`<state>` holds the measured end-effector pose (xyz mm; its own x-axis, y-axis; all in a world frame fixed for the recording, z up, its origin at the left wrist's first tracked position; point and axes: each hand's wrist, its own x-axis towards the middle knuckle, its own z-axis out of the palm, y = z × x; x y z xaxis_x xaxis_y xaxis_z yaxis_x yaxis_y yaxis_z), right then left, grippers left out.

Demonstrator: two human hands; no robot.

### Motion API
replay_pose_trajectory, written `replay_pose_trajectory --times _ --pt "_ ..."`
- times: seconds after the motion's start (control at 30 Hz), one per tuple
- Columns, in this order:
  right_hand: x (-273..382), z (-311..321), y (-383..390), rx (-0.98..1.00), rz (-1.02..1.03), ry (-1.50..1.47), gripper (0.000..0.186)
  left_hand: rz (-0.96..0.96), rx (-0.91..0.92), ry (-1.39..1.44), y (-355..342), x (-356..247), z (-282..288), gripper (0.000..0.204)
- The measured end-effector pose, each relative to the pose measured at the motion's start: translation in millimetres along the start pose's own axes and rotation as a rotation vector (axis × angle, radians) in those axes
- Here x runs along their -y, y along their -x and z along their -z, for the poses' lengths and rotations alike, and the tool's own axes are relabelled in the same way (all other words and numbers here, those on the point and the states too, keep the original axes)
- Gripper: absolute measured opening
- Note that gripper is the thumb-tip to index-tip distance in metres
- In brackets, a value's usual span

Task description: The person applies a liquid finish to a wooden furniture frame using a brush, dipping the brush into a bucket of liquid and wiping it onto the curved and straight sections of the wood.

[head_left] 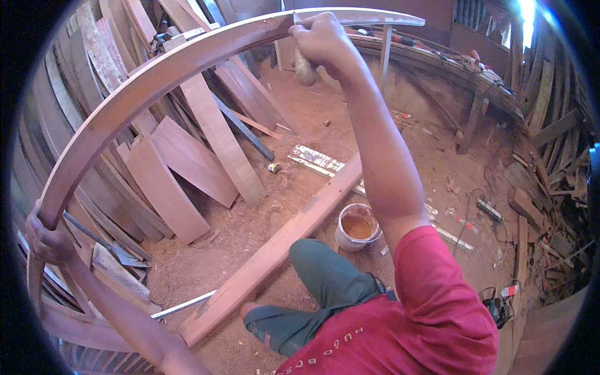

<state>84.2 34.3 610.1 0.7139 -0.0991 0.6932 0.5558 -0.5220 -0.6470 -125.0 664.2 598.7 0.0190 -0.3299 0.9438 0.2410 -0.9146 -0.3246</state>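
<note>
A long wooden beam [156,72] spans the top of the view, looking curved, with an upright [385,50] under its right part. My left hand [50,240] is closed round the wood at its left end. At the top middle, my right hand [322,40] is up against the beam, fingers closed. A pale, fuzzy, rag-like wad [305,70] hangs below its fingers; how it is gripped is partly hidden. The beam's face looks darker just left of that hand. On the floor by my knee stands a white bucket [341,237] holding brown liquid.
A thick wooden beam [269,259] lies across the floor in front of me. Many boards [169,194] lean at the left. A workbench [431,59] with tools stands at the back right. Wood scraps [537,206] and a power strip [489,209] lie at right.
</note>
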Motion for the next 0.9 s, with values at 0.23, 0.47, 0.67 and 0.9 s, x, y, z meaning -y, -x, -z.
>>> replay_pose_trajectory --times 0.23,0.47,0.67,0.9 --pt "51.3 -24.8 31.9 0.031 0.094 0.019 0.028 0.209 -0.021 0.076 -10.2 -40.5 -1.8 0.056" --pt "88.4 -13.8 86.2 0.581 0.106 -0.254 0.028 0.133 0.002 -0.081 -14.8 -46.5 2.6 0.056" --pt "-14.3 -1.2 166.2 0.828 -0.126 -0.579 0.038 0.032 -0.026 -0.114 -2.8 -18.4 -4.9 0.054" --pt "-180.6 -21.7 283.6 0.593 -0.683 -0.769 0.037 -0.136 0.065 -0.214 -9.4 -23.9 26.5 0.028"
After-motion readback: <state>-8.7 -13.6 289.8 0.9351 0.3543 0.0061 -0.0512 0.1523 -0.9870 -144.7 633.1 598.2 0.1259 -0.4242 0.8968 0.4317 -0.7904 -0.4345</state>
